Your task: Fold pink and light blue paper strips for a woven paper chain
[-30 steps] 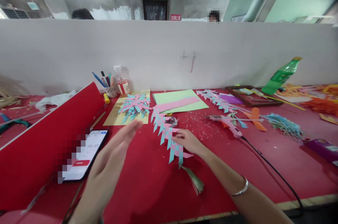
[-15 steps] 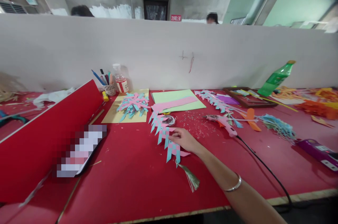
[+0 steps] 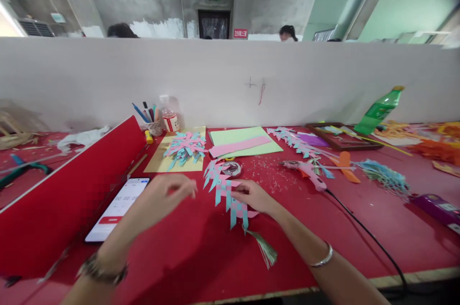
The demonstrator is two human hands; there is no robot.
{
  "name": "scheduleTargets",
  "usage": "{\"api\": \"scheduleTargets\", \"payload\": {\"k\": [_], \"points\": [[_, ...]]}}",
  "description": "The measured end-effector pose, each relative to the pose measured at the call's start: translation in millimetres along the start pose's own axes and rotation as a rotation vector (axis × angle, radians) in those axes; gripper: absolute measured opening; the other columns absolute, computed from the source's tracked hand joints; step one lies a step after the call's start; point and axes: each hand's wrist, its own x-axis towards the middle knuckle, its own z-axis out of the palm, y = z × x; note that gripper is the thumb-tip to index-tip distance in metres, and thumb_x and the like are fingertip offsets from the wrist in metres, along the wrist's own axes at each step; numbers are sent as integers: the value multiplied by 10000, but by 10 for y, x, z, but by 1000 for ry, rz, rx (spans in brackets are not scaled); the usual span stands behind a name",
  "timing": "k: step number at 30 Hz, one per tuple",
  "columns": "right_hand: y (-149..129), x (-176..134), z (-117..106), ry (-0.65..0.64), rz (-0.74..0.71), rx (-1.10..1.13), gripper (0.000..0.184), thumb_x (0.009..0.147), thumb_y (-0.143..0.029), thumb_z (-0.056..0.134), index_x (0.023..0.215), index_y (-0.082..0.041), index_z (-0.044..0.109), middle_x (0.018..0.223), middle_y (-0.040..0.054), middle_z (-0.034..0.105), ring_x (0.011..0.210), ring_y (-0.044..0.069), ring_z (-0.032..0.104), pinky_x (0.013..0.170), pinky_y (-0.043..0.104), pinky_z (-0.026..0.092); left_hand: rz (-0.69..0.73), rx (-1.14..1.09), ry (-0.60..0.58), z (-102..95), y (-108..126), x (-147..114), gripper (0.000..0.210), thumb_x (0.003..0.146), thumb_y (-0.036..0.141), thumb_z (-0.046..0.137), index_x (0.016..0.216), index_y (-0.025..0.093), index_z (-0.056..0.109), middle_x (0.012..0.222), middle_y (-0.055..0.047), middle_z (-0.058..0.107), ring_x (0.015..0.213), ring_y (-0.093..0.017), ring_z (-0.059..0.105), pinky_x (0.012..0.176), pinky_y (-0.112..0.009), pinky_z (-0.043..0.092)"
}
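Note:
A woven pink and light-blue paper chain (image 3: pixel 223 189) with pointed tips lies across the red table, a pale green tassel (image 3: pixel 265 247) at its near end. My right hand (image 3: pixel 254 196) pinches the chain's right side between thumb and fingers. To the left of it my left hand (image 3: pixel 167 197), slightly blurred, hangs over the table, its fingers half curled and apart with nothing seen in them. A phone (image 3: pixel 120 207) with a lit timer screen lies under my left forearm, partly covered. A roll of tape (image 3: pixel 232 168) sits just behind the chain.
A pile of cut paper strips (image 3: pixel 185 148) rests on yellow paper. Pink strips (image 3: pixel 240 145) lie on green sheets. To the right are a pink glue gun (image 3: pixel 307 171) with a black cord, another paper chain (image 3: pixel 293 141) and a green bottle (image 3: pixel 379 111). A red board (image 3: pixel 72 190) stands left.
My left hand has come into view from the lower left, over the phone. My right hand keeps its grip on the chain. The view has tilted slightly up.

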Motion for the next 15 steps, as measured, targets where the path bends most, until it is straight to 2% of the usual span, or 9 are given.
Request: {"api": "scheduleTargets", "payload": {"k": [2, 4, 5, 6, 7, 8, 11, 15], "points": [[-39, -16, 8, -14, 0, 30, 278, 717, -354, 514, 839, -112, 576, 713, 21, 588, 628, 119, 504, 573, 227, 386, -177, -129, -116, 105, -63, 193, 298, 664, 458, 533, 643, 172, 611, 711, -39, 632, 744, -206, 579, 665, -262, 444], [-68, -28, 15, -2, 6, 39, 273, 713, -355, 520, 831, -116, 578, 724, 27, 599, 644, 127, 515, 578, 230, 391, -422, -407, -294, 285, -146, 370, 362, 688, 494, 475, 685, 155, 605, 730, -66, 638, 714, -196, 592, 649, -280, 455], [-76, -31, 18, 0, 10, 40, 269, 710, -355, 523, 821, -115, 579, 726, 30, 602, 652, 130, 520, 584, 232, 395, -497, -560, -383, 387, -187, 433, 384, 696, 499, 459, 676, 141, 596, 711, -79, 635, 695, -190, 595, 656, -290, 459], [-80, -33, 21, -12, 11, 43, 266, 710, -355, 524, 810, -115, 579, 733, 34, 605, 663, 133, 524, 593, 236, 398, -494, -695, -404, 486, -224, 474, 372, 705, 482, 461, 660, 135, 586, 698, -78, 631, 677, -174, 592, 668, -285, 460], [-80, -34, 24, -29, 8, 49, 262, 712, -354, 522, 804, -116, 578, 744, 36, 607, 675, 135, 527, 605, 239, 401, -440, -792, -350, 575, -258, 493, 309, 701, 436, 497, 663, 140, 579, 686, -59, 627, 657, -154, 587, 671, -276, 461], [-75, -33, 26, -43, 5, 54, 258, 715, -353, 519, 805, -117, 575, 756, 37, 607, 685, 135, 529, 614, 241, 402, -364, -841, -240, 649, -286, 496, 241, 685, 386, 540, 670, 148, 573, 672, -37, 622, 633, -134, 579, 660, -261, 463], [-49, -34, 27, -40, 14, 26, 258, 717, -353, 519, 820, -121, 566, 746, 27, 597, 668, 124, 521, 597, 229, 394, -216, -837, -4, 761, -358, 452, 163, 628, 301, 617, 705, 163, 576, 683, 4, 613, 624, -99, 560, 633, -213, 450], [-31, -45, 13, -86, 107, -51, 275, 718, -378, 511, 774, -117, 579, 662, 15, 568, 607, 113, 498, 546, 215, 373, -176, -733, 104, 730, -441, 405, 222, 585, 338, 647, 688, 146, 607, 634, 15, 608, 584, -87, 534, 585, -189, 411]]}}
